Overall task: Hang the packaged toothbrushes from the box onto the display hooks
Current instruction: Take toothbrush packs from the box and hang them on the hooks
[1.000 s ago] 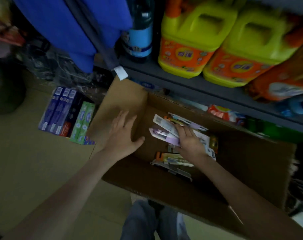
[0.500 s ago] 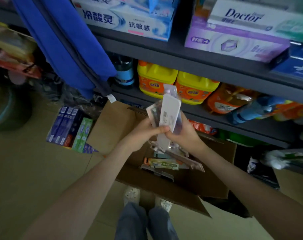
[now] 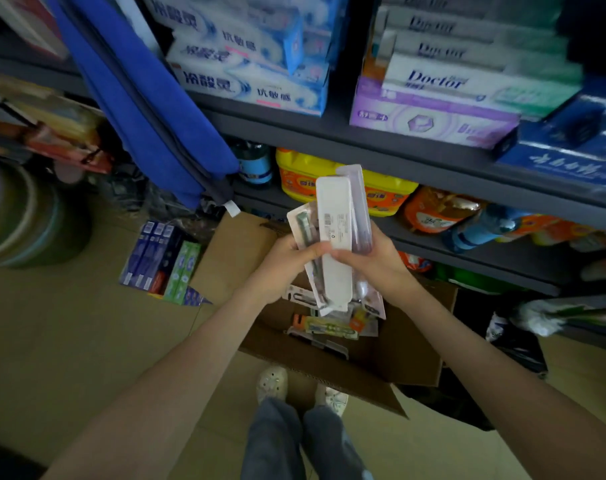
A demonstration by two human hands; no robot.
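The step in hand, as I judge it, is sorting a picked-up bunch before any hanging. Toothpaste cartons (image 3: 159, 258) lie on the floor at the left, apart from the work. The left hand (image 3: 287, 261) grips the lower left of a fan of packs (image 3: 332, 216), its thumb curled onto the front of the white pack (image 3: 334, 278) and its fingers behind. A green-brush pack (image 3: 303, 223) splays out just beside it. The right hand (image 3: 374, 258) grips the same bunch from the other side, thumb across the white pack and fingers wrapped behind a purple pack (image 3: 358, 199). The bunch stands roughly upright above the box (image 3: 391, 362), where more packs lie loose on the bottom. No hooks are in view; the shelf (image 3: 363, 147) behind carries cartons and yellow jugs (image 3: 305, 174). The next move likely calls for one hand to peel a single pack free while the other keeps the rest. It would then have to find the hang hole at the pack's top and turn toward the hooks, wherever they are. A second ago both hands were down at the box, the left flat on its flap and the right on the packs inside. Now the bunch is lifted clear and held between both. Half a second ago the grip was much the same, but the view has since tipped up to show more of the upper shelf.
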